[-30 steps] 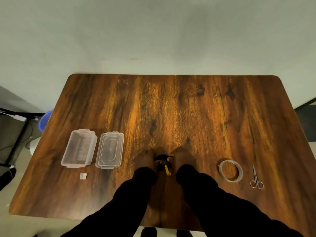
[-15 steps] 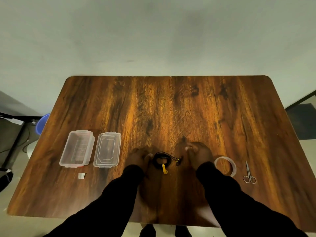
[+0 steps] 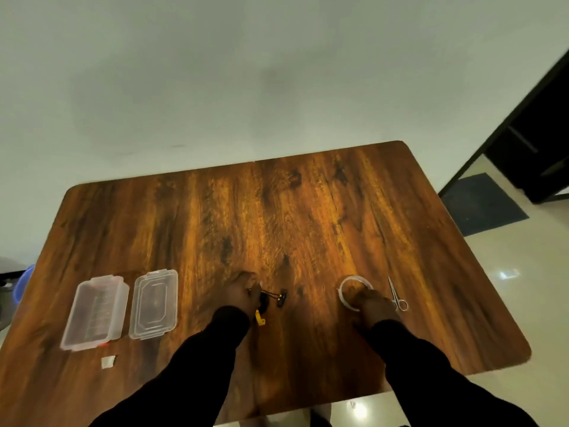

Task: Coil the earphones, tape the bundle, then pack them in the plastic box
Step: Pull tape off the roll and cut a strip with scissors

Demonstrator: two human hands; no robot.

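Note:
The coiled black earphones (image 3: 271,296), with a yellow plug end, lie on the wooden table (image 3: 277,217) near its front. My left hand (image 3: 241,291) presses on the left side of the coil and holds it. To the right, my right hand (image 3: 371,302) rests on the near rim of the clear tape roll (image 3: 354,291), fingers closed around it. At the left stand the clear plastic box (image 3: 95,312), open, and its lid (image 3: 154,303) beside it.
Small scissors (image 3: 397,294) lie just right of the tape roll. A small white scrap (image 3: 107,362) sits in front of the box. A blue object (image 3: 23,282) shows past the table's left edge. A dark doorway and mat are at the far right.
My right hand left the earphones and moved right onto the tape roll. My left hand stayed on the coil. The camera turned, so the table now looks tilted.

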